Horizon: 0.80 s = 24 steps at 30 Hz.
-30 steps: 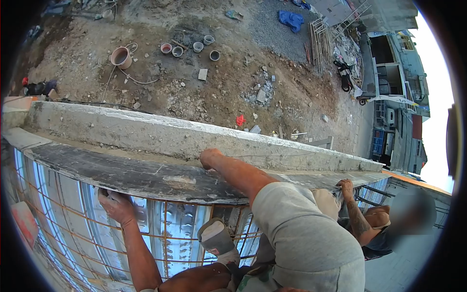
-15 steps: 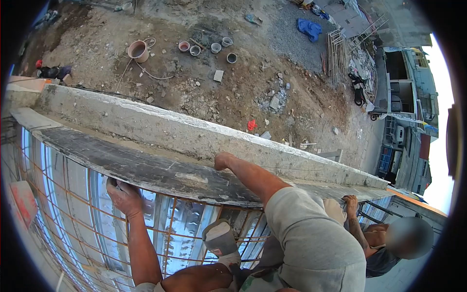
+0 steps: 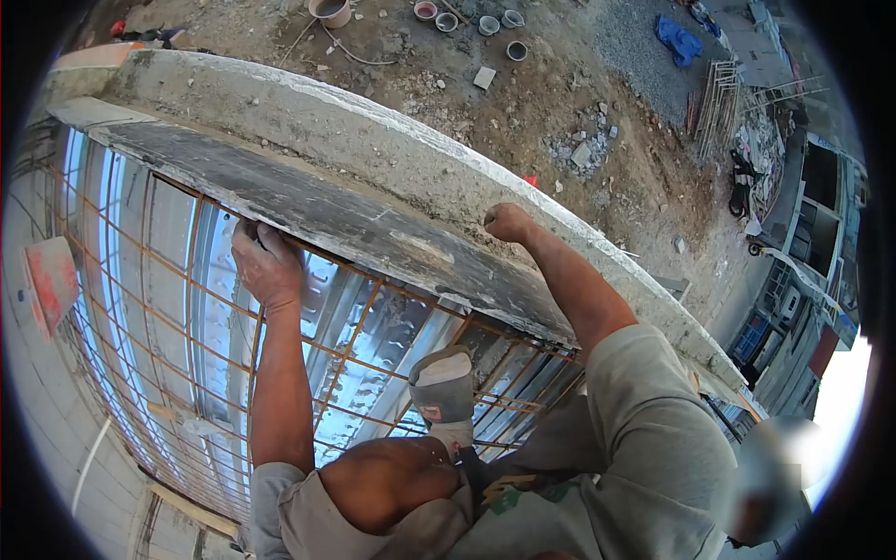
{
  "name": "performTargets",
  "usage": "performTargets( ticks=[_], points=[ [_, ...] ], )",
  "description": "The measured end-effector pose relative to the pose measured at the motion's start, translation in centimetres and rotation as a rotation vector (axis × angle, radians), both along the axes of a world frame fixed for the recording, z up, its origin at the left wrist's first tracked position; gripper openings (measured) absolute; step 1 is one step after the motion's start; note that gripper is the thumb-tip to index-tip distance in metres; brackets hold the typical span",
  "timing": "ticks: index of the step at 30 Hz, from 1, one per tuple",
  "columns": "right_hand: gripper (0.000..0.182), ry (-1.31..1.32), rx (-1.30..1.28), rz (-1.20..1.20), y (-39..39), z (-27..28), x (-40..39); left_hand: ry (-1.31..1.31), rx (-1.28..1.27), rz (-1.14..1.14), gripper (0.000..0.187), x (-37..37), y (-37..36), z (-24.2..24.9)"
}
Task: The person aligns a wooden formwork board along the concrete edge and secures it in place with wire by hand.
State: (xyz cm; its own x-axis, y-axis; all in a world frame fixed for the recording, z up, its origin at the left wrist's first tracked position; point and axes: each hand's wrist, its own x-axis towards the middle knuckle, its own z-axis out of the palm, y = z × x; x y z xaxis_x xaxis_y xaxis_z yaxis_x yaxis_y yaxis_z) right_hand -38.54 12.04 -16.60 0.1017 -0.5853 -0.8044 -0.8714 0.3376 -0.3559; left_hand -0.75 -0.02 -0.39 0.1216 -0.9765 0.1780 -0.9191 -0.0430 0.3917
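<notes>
A long, dark, mortar-stained board (image 3: 327, 191) lies along the inner side of a concrete parapet (image 3: 373, 117). My left hand (image 3: 269, 269) is at the board's near edge, fingers curled against it, the palm dusty. My right hand (image 3: 511, 222) is closed in a fist at the far side of the board, by the ledge along the parapet. What its fingers hold, if anything, is hidden. Below the board, a grid of rusty reinforcing bars (image 3: 359, 317) runs over shiny corrugated metal decking (image 3: 322, 289). My boot (image 3: 444, 387) stands on that grid.
Another person (image 3: 765, 485) is close on the right, partly blurred. A red-stained trowel-like float (image 3: 49, 285) lies at the left. Beyond the parapet the ground drops to dirt with several buckets (image 3: 488, 25), a blue tarp (image 3: 679, 40) and rubble (image 3: 581, 154).
The view has tilted and turned, so the parapet and board sit higher and steeper. My hands remain at the board and ledge. The other person's hand has left view.
</notes>
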Motion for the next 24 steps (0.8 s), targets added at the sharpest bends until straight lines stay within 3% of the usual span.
performTargets(
  ticks=[3, 12, 18, 23, 24],
  points=[
    [0.025, -0.037, -0.011, -0.119, 0.6, 1.2, -0.3, -0.026, 0.067, 0.010, 0.043, 0.0, 0.0, 0.3],
    [0.029, 0.060, -0.042, -0.113, 2.0, 7.0, -1.4, -0.016, 0.030, 0.015, 0.041, -0.2, 0.2, 0.3],
    [0.029, 0.054, -0.053, -0.068, 2.6, 15.1, -0.9, 0.016, -0.092, 0.050, 0.036, 1.1, 0.5, -0.5],
    [0.028, -0.035, -0.107, -0.095, 4.7, 17.1, 0.4, 0.066, -0.165, 0.033, 0.033, -5.4, 2.8, 5.9],
    [0.028, -0.040, -0.113, -0.102, 4.9, 17.5, 0.7, 0.083, -0.186, -0.086, 0.030, -6.8, 3.2, 7.0]
  ],
)
